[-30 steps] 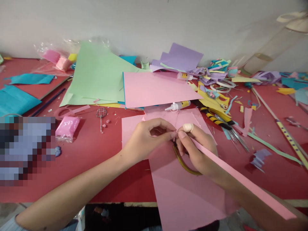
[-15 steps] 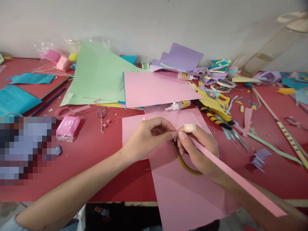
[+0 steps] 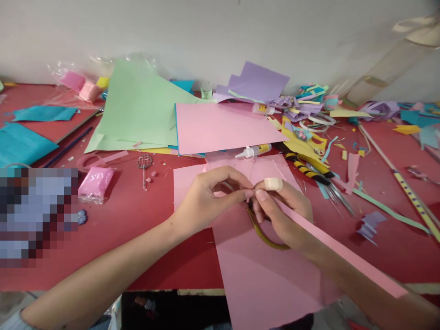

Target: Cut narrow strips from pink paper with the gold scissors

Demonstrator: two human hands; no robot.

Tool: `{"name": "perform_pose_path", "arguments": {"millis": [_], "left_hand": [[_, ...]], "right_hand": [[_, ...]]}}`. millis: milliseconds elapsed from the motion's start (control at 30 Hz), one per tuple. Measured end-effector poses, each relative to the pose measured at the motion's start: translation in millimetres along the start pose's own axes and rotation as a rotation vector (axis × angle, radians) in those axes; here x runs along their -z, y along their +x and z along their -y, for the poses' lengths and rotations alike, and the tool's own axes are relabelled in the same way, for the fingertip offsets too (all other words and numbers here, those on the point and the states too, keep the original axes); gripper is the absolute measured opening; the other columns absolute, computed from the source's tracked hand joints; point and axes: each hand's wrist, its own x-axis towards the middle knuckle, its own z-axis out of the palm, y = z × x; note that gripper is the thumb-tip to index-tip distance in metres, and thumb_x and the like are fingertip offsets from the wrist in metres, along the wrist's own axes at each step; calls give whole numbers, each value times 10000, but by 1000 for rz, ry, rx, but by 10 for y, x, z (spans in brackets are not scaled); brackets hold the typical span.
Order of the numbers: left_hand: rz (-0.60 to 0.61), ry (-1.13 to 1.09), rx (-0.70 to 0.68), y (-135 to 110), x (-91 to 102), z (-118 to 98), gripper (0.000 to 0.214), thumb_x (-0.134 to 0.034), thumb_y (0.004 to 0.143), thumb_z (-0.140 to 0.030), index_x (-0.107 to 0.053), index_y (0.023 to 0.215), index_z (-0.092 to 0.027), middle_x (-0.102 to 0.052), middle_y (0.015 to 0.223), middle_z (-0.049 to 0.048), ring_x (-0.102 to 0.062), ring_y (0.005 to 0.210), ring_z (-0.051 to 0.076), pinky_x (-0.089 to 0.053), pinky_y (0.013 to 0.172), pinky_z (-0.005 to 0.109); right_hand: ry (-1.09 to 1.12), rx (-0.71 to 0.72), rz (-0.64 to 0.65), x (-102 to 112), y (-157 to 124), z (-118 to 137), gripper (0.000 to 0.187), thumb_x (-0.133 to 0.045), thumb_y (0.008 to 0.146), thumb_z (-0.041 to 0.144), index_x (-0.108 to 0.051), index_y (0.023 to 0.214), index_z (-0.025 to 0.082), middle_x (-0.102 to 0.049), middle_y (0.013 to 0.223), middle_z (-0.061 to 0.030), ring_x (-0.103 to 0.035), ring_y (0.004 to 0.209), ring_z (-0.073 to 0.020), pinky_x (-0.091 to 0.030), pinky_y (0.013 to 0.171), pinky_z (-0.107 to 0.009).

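Observation:
My left hand [image 3: 206,197] and my right hand [image 3: 283,213] meet over the middle of the red table [image 3: 130,224]. Both pinch the near end of a long pink paper strip [image 3: 340,254], which runs back to the lower right across my right forearm. My right index finger wears a beige plaster. Olive-handled scissors [image 3: 263,233] hang in my right hand under the palm. Beneath both hands lies a large pink paper sheet [image 3: 261,279] that overhangs the table's front edge.
Behind the hands lie a glue bottle [image 3: 254,150], another pink sheet [image 3: 223,126], green paper [image 3: 137,107] and purple paper [image 3: 257,82]. Coloured paper scraps and a yellow-black tool [image 3: 305,168] clutter the right. A pink clay packet [image 3: 94,182] and teal sheets [image 3: 20,142] lie left.
The far end of the pink strip has dropped a little and swung left along my right forearm. Both hands stay pinched together in the same place.

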Motion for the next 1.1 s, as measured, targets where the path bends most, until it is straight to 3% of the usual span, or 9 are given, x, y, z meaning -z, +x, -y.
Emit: {"name": "perform_pose_path", "arguments": {"millis": [433, 767, 1000, 1100], "left_hand": [[-22, 110, -74, -18, 19, -8, 72, -760, 810, -218, -733, 865, -179, -713, 868, 44, -651, 779, 139, -535, 655, 248], [95, 0, 81, 16, 61, -26, 106, -752, 816, -239, -704, 857, -153, -692, 865, 46, -653, 764, 135, -566, 651, 247], [85, 25, 137, 34, 56, -60, 137, -751, 814, -262, -688, 842, -143, -659, 827, 37, -622, 723, 122, -565, 634, 238], [97, 18, 147, 39, 59, -62, 168, -760, 807, -294, -686, 835, -146, -655, 843, 33, -614, 693, 108, -564, 613, 222]], "right_hand": [[21, -6, 13, 19, -3, 23, 175, -542, 966, 345, -585, 853, 218, -560, 579, 32, -514, 461, -110, -436, 469, -260], [-122, 21, 110, 128, 32, 174, 135, -554, 953, 236, -625, 839, 217, -581, 617, 24, -542, 530, -122, -456, 545, -274], [-65, -98, 136, 117, 7, 122, 159, -540, 966, 275, -611, 837, 215, -581, 667, 14, -551, 559, -124, -446, 559, -271], [-23, -65, 32, 92, -23, 41, 122, -579, 944, 312, -623, 875, 222, -568, 652, 23, -519, 528, -118, -427, 525, -267]]}}
